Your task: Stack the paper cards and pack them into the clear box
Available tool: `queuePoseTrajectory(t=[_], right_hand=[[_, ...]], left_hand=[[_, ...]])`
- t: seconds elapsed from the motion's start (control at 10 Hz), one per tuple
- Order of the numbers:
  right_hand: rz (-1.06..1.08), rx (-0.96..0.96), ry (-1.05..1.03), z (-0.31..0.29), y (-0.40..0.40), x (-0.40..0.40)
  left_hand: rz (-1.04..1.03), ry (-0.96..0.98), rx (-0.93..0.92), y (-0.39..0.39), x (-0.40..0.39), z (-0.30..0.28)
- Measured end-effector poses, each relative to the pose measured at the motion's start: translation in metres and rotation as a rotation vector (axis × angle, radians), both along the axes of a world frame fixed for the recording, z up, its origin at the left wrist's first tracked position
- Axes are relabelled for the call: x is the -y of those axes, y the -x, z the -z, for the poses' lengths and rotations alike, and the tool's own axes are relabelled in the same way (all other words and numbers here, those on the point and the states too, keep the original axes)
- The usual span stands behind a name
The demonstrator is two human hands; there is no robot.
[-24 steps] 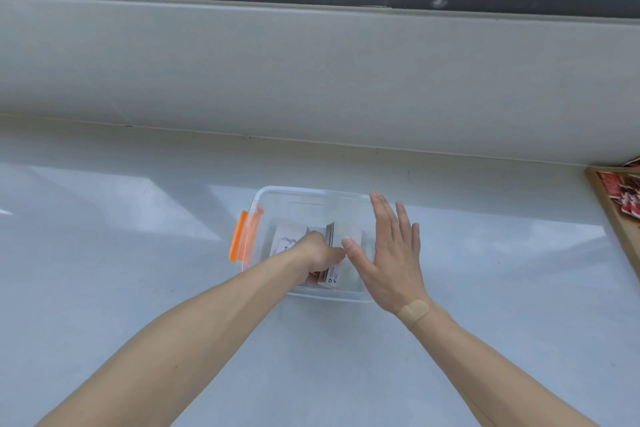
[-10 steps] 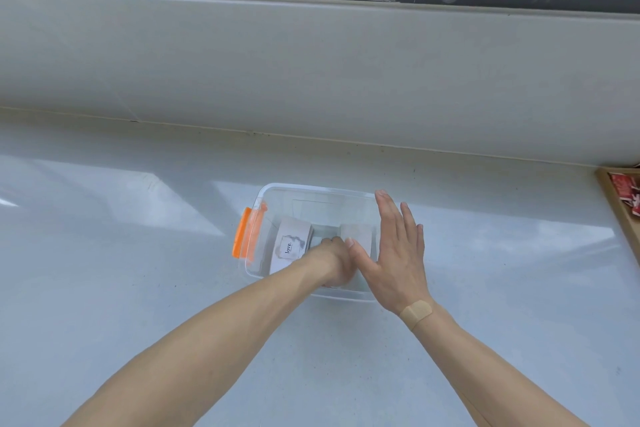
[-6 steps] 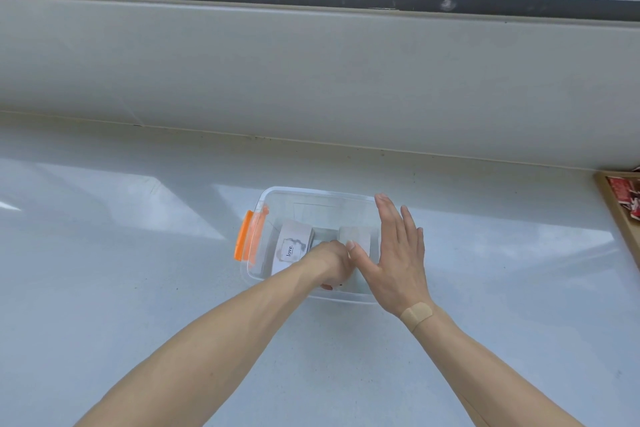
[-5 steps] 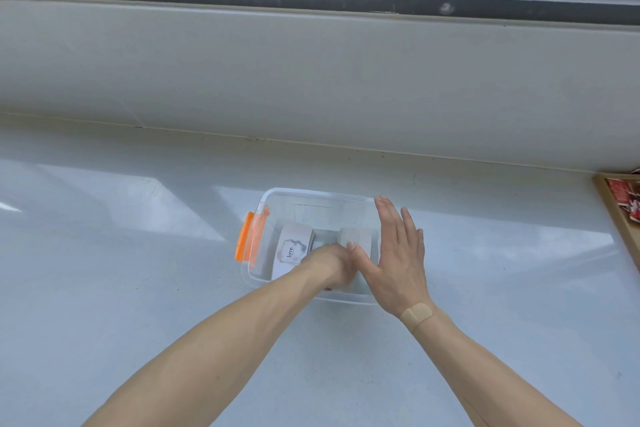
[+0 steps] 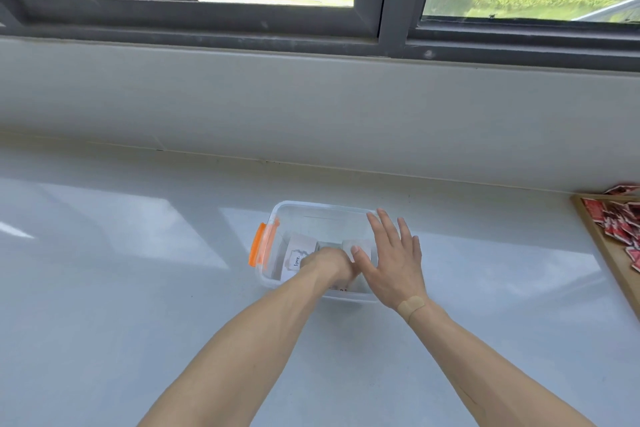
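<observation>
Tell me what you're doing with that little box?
I'm packing paper cards into the clear box on the white counter. My left hand is down inside it, pressing on the cards, one of which says "love". My right hand is open and flat against the box's right side. No lid is on the box. A wooden tray of red packets sits off to the right.

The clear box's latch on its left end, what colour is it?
Orange, seen in the head view: the latch on the clear box.

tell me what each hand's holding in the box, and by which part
The left hand is closed down among the cards inside the clear box; its grip is hidden. The right hand lies open, holding nothing.
</observation>
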State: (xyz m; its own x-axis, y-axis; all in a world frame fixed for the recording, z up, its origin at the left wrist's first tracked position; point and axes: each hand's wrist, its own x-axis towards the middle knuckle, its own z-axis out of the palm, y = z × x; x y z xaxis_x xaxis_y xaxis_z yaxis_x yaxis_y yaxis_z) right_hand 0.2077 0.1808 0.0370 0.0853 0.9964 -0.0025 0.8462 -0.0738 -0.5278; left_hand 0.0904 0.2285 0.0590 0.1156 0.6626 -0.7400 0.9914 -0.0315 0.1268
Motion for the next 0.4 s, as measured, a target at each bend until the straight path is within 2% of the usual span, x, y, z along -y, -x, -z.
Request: queuePoseTrajectory(t=[0.1,0.3,0.4], right_hand=[[-0.026,0.07,0.012,-0.004,-0.002,0.002],[-0.093,0.264,0.024,-0.031,-0.015,0.016],[-0.136,0.292,0.036,-0.054,-0.026,0.035]], left_hand=[[-0.053,-0.078,0.042,0.011,0.002,-0.008],[0.152,-0.333,0.128,0.048,0.025,-0.032],[0.259,-0.488,0.184,0.07,0.045,-0.048]])
